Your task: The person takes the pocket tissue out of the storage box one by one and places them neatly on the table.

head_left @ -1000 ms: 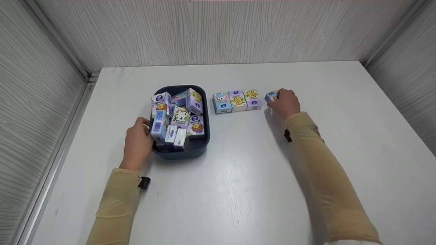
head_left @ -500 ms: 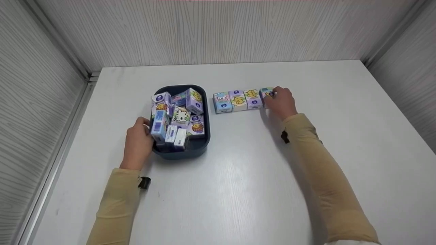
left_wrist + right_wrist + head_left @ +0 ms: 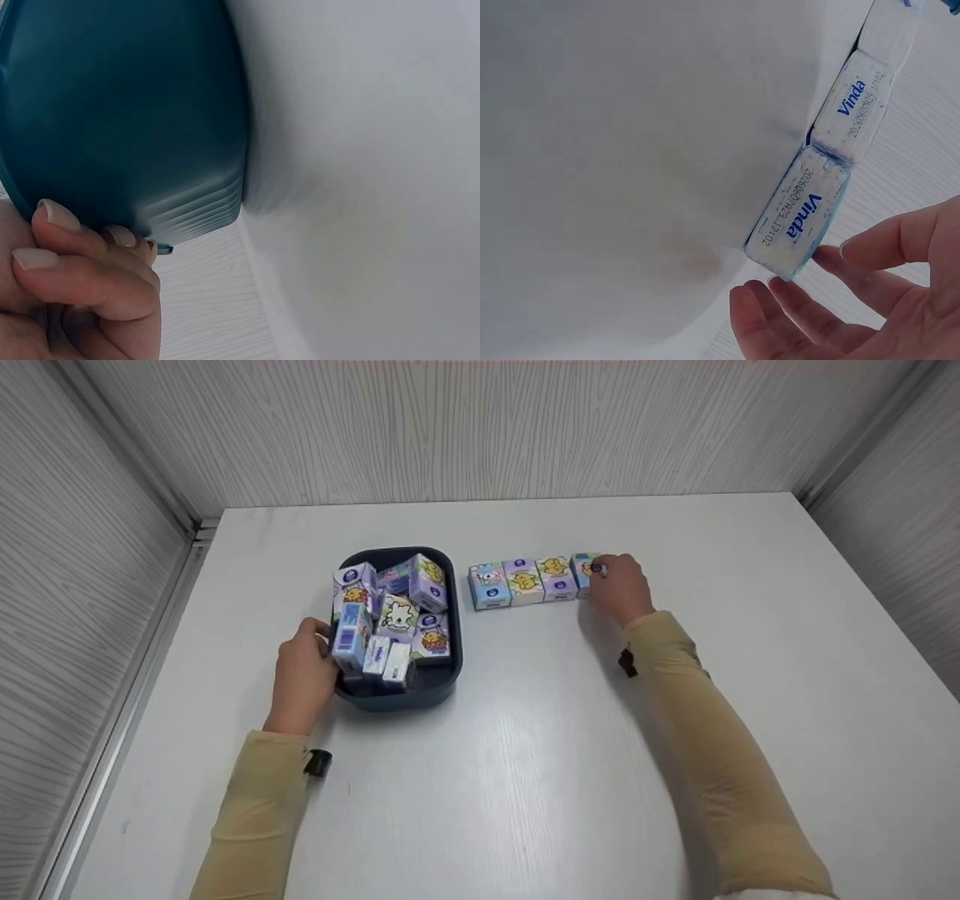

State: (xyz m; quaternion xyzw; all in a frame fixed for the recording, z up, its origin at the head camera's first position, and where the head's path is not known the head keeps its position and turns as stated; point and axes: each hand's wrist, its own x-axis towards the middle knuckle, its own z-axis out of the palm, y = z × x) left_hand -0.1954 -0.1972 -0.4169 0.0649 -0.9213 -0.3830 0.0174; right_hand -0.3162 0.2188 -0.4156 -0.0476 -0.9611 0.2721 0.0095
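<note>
Blue pack [image 3: 582, 574], right end of row [image 3: 524, 583], touching right grip [image 3: 624, 589]

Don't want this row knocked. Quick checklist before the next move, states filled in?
1. Four packs lined up on table: ok.
2. Lettering on end pack runs same way as on neighbouring pack: not ok, opposite.
3. Right hand clear of end pack: not ok, fingers at its end.
4. Bin flat on table: ok.
5. Left hand gripping bin firmly: cannot tell; it's at the side.
6. Loose packs available in bin: ok, several.
</note>
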